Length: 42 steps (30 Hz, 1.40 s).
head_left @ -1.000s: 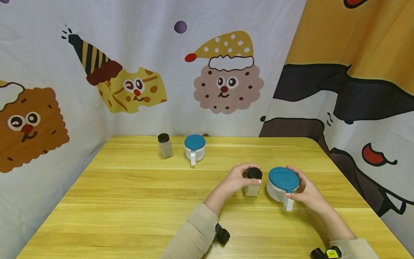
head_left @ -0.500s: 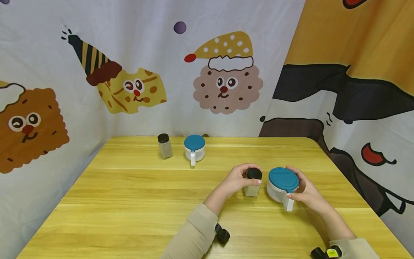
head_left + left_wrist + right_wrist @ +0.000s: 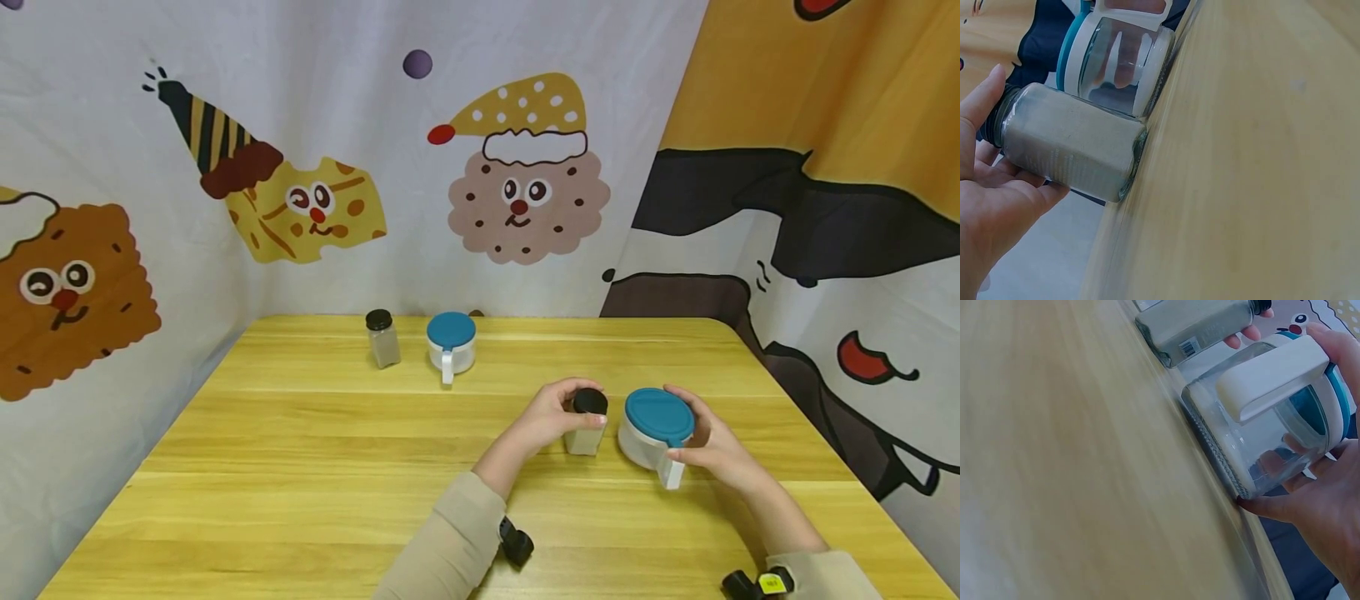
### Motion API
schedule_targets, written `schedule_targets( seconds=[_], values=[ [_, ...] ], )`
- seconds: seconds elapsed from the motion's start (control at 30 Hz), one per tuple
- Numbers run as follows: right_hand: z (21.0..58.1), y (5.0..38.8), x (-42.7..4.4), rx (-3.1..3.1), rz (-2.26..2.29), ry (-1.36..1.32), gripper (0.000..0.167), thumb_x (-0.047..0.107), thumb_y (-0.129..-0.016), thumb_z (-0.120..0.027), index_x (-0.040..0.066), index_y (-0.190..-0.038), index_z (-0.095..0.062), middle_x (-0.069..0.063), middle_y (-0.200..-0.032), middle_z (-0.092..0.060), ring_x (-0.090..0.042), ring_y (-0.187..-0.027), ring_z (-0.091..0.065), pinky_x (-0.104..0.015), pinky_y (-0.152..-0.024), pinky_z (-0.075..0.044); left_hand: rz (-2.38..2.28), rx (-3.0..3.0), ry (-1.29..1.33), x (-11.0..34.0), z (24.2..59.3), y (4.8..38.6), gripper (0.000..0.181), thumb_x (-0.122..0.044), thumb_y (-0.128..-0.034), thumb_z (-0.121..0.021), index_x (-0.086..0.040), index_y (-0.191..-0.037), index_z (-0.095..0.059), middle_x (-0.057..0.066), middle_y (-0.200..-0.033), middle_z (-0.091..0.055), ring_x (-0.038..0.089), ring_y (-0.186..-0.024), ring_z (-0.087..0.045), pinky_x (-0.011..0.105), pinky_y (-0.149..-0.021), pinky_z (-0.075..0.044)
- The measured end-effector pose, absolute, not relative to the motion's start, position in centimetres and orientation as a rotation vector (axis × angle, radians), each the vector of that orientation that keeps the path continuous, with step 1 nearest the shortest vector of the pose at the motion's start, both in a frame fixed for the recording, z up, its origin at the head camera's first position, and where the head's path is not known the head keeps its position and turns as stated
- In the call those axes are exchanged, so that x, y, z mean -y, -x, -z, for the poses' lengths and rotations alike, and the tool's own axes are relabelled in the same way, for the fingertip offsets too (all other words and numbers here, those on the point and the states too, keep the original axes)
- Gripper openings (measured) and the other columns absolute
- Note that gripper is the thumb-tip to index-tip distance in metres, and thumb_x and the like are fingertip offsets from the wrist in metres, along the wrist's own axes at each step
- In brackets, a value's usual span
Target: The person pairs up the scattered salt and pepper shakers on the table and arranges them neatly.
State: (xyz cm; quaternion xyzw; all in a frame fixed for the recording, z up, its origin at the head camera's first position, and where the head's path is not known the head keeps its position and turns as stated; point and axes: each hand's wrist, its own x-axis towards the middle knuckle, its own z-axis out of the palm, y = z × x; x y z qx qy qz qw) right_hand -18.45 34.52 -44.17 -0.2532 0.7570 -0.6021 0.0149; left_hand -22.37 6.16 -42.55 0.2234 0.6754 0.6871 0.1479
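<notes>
Head view: a person in beige sleeves (image 3: 453,529) reaches over a wooden table (image 3: 300,483) backed by a curtain (image 3: 322,75) printed with cartoon snacks. The left hand (image 3: 547,415) grips a small black-lidded jar (image 3: 583,440) near its top, thumb (image 3: 587,422) across the front and fingers behind. Just beside the jar, on the right and with a narrow gap between them, is a blue-lidded pot (image 3: 640,446), its white handle (image 3: 671,473) toward the person. The right hand (image 3: 716,450) clasps the pot from its right side. Farther back, toward the left, a matching far jar (image 3: 386,344) and far pot (image 3: 452,360) stand upright near each other. Left wrist view, turned sideways: the left hand's thumb and fingers hold the jar close below and around its lid; the jar has pale contents and its base meets the table. The clear-sided pot shows beyond it, with fingers visible through the glass. Right wrist view, also turned: the right hand's digits curve round the pot, from lid to base, the handle facing the camera. The jar, bearing a barcode (image 3: 1189,347), is just beyond, with left-hand fingertips (image 3: 1251,332) against it.
</notes>
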Motion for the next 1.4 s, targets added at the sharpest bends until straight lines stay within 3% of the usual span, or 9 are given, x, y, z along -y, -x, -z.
schedule_targets(
  seconds=[0.9, 1.27, 1.4],
  values=[
    [44.27, 18.60, -34.95, -2.318, 1.803, 0.740, 0.090, -0.008, -0.080, -0.065, -0.002, -0.150, -0.009, -0.004, -0.139, -0.031, -0.004, -0.118, -0.045, -0.023, -0.088, -0.045, -1.945, -1.949, -0.660, -6.43, 42.85, 22.66, 0.042, -0.010, -0.0822, -0.077, -0.018, -0.122, -0.063, -0.009, -0.108, -0.063, 0.009, -0.094, -0.058, 0.026, -0.082, -0.047],
    [43.87, 18.43, -34.79, -2.296, 1.816, 0.776, 0.090, -0.005, -0.083, -0.066, 0.002, -0.152, -0.008, -0.009, -0.148, -0.021, -0.003, -0.123, -0.039, -0.020, -0.091, -0.042, -1.967, -1.918, -0.668, -6.14, 42.56, 22.74, 0.049, -0.009, -0.0826, -0.076, -0.016, -0.128, -0.060, -0.010, -0.118, -0.061, 0.009, -0.099, -0.058, 0.025, -0.085, -0.047],
    [43.71, 18.47, -34.70, -2.288, 1.859, 0.845, 0.086, -0.010, -0.085, -0.061, -0.001, -0.151, -0.007, -0.009, -0.150, -0.023, -0.004, -0.127, -0.036, -0.018, -0.093, -0.039, -1.957, -1.961, -0.684, -5.94, 42.45, 22.78, 0.048, -0.011, -0.0839, -0.075, -0.013, -0.129, -0.060, -0.003, -0.124, -0.061, 0.011, -0.107, -0.056, 0.026, -0.091, -0.043]
  ],
)
